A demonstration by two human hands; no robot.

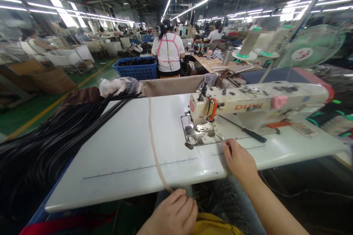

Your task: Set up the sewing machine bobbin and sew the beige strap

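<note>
1. Black straps (52, 147) heaped along the table's (118, 143) left edge; a nudge might spill some over
2. Beige strip (152, 136) crosses tabletop, lower end clamped in my left hand (176, 211); tugging hard could drag it off
3. My right hand (239, 157) pinches small metal tool (221, 138) near sewing machine (239, 99); slipping might scratch it

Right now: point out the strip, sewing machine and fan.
Strip (152, 141): head view, middle of its visible length.
Sewing machine (255, 99): head view, side of its arm.
Fan (302, 54): head view, hub.
</note>
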